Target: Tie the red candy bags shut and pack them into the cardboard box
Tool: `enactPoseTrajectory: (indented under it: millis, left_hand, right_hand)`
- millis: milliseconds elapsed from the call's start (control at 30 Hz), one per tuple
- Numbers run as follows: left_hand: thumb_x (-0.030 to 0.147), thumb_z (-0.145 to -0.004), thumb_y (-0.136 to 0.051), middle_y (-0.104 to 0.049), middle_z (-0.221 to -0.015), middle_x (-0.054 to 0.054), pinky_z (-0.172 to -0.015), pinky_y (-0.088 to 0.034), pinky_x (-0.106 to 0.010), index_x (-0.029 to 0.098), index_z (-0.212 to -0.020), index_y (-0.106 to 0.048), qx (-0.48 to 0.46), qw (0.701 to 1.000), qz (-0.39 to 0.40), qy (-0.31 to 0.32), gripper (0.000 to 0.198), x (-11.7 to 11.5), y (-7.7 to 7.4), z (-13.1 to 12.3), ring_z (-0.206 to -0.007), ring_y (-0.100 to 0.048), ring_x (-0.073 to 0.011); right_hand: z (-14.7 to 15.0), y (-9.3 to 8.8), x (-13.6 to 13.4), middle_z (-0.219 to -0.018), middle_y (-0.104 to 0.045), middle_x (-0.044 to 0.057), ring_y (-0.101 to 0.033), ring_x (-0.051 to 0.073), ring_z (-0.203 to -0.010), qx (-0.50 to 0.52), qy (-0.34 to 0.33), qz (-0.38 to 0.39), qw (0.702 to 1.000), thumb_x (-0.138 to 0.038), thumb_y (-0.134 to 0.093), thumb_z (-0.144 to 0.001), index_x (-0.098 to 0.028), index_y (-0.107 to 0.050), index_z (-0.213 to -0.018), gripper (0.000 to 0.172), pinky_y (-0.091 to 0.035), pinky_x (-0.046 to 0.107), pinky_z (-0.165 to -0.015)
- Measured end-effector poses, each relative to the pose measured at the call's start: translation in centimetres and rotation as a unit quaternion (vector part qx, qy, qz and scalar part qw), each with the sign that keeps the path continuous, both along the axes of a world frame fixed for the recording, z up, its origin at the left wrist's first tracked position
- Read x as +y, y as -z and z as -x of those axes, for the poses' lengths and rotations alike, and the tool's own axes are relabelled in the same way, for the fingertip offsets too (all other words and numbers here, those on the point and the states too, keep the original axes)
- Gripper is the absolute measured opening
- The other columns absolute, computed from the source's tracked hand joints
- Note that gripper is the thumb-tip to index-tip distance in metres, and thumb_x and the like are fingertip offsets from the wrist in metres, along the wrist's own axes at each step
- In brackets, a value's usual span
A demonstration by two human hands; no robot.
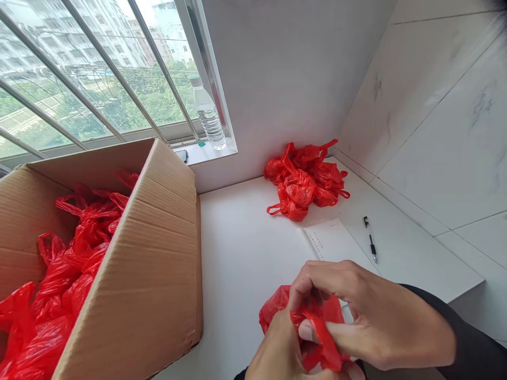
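Low in the view, both hands work on one red plastic bag [274,307] above the white table. My right hand [358,311] pinches a strand of the bag between thumb and bent fingers. Close against it, my left hand [279,343] grips the gathered neck of the same bag, with its fingertips partly hidden. What the bag contains does not show. Behind the hands lies a white sheet of paper [330,237] with small writing, partly covered by my right hand.
An open cardboard box [166,253] with several tied red bags [75,264] stands at left. More red bags [299,184] lie by the wall. A black pen [371,240] rests at right. A water bottle [209,119] and a phone [182,155] sit on the sill.
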State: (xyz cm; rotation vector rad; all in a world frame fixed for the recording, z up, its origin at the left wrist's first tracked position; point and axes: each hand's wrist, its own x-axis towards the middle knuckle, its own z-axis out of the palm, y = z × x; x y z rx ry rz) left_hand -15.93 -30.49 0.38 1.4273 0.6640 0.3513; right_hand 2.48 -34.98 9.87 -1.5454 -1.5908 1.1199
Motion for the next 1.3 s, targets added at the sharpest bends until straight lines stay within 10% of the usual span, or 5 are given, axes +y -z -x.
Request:
enactPoseTrajectory:
  millis: [333, 467, 900, 1067, 1300]
  left_hand:
    - [0.053, -0.093, -0.054, -0.037, -0.06, 0.004, -0.053, -0.03, -0.022, 0.017, -0.065, -0.046, -0.026, 0.997, 0.071, -0.014, 0.047, 2.1, -2.9, -2.4, -0.056, -0.03, -0.0076]
    - [0.058, -0.093, -0.053, -0.042, -0.058, 0.005, -0.051, -0.029, -0.023, 0.018, -0.073, -0.055, -0.015, 0.988, 0.146, -0.049, 0.045, 2.9, -2.4, -2.0, -0.05, -0.033, -0.007]
    - [0.012, -0.065, -0.083, -0.062, -0.075, 0.002, -0.061, -0.041, -0.02, 0.017, -0.08, -0.056, -0.104, 0.978, 0.183, -0.013, 0.031, 5.6, -1.1, -0.8, -0.066, -0.052, -0.0096]
    - [-0.002, -0.068, -0.059, -0.053, -0.074, 0.004, -0.059, -0.038, -0.021, 0.02, -0.074, -0.05, -0.024, 0.995, -0.067, -0.065, 0.024, 4.7, -0.8, -1.0, -0.065, -0.045, -0.0092]
    - [0.003, -0.089, -0.047, -0.061, -0.097, -0.005, -0.058, -0.043, -0.023, 0.022, -0.085, -0.063, -0.024, 0.888, -0.429, -0.164, 0.025, 3.8, 3.0, -1.1, -0.066, -0.059, -0.0106]
  right_hand:
    - [-1.5, 2.5, 1.0, -0.127, -0.063, 0.005, -0.055, 0.018, -0.12, -0.045, 0.009, -0.129, 0.991, -0.022, -0.054, -0.097, -0.025, -0.057, -0.135, 0.039, -0.044, 0.032, -0.102]
    - [-2.1, 3.3, 1.9, -0.101, -0.071, 0.002, -0.063, 0.017, -0.095, 0.009, 0.007, -0.048, 0.999, -0.036, -0.056, -0.098, -0.023, -0.069, -0.11, 0.022, -0.049, 0.03, -0.086]
    - [-1.9, 6.1, 2.6, -0.131, -0.059, 0.01, -0.05, 0.023, -0.125, 0.013, -0.028, -0.095, 0.995, -0.043, -0.054, -0.099, -0.022, -0.058, -0.13, 0.038, -0.039, 0.04, -0.106]
    - [-1.7, 8.2, 3.6, -0.074, -0.058, -0.002, -0.05, 0.012, -0.062, 0.065, -0.023, 0.019, 0.997, -0.048, -0.038, -0.104, -0.02, -0.061, -0.12, 0.04, -0.043, 0.026, -0.062]
    - [-1.2, 10.4, 4.1, -0.068, -0.048, -0.006, -0.041, 0.01, -0.06, 0.175, -0.056, 0.08, 0.98, -0.034, -0.046, -0.101, -0.019, -0.059, -0.119, 0.027, -0.038, 0.023, -0.057]
